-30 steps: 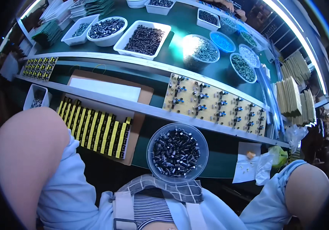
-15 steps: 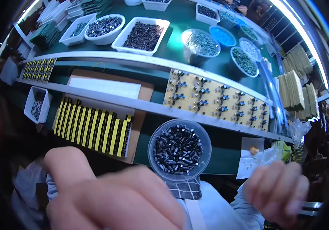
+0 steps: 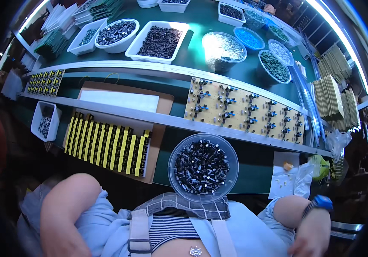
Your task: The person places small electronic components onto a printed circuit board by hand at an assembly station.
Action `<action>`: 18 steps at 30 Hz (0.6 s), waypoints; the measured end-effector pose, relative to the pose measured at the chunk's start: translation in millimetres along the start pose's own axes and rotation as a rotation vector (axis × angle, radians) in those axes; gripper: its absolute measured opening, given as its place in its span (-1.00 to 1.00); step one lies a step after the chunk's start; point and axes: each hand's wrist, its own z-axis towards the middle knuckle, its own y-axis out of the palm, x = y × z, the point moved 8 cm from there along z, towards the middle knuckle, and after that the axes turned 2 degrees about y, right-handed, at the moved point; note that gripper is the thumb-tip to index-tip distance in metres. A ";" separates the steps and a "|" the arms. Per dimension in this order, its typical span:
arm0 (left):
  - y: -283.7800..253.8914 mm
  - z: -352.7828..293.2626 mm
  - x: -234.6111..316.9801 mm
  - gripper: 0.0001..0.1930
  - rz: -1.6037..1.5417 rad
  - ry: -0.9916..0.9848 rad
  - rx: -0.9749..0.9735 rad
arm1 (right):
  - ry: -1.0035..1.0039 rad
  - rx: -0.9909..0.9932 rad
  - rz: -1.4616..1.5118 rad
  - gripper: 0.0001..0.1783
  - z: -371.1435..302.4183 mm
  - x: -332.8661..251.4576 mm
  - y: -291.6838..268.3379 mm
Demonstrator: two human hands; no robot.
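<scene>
My left arm is bent at the lower left, and my left hand (image 3: pixel 66 246) is cut off by the lower edge, its fingers hidden. At the lower right my right hand (image 3: pixel 312 235) hangs down beside my light blue sleeve, a dark watch (image 3: pixel 322 203) on its wrist. Its fingers run toward the lower edge and do not show clearly. I see nothing held in either hand. Nearest in front of me stands a clear round tub (image 3: pixel 234 171) filled with black cylindrical capacitors (image 3: pixel 202 167), above my checked apron (image 3: pixel 209 208). Both hands are apart from it.
Metal rails (image 3: pixel 149 116) cross the bench, bearing a tan circuit board panel (image 3: pixel 212 122) and a smaller yellow-black one (image 3: pixel 44 83). Rows of yellow-black parts (image 3: pixel 107 147) lie on cardboard. A white bin (image 3: pixel 46 122) is at left; several part tubs (image 3: pixel 183 32) stand behind. Paper (image 3: pixel 278 188) lies at right.
My left hand has dropped from the lower middle, in front of the view, to the lower left edge. My right hand has moved down. The view has shifted slightly; the tubs and panels stay put.
</scene>
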 end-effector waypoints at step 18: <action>-80.6 -25.3 -189.9 -0.77 0.474 -0.783 0.002 | 1.085 0.648 -1.013 -0.86 0.8 181.5 -133.8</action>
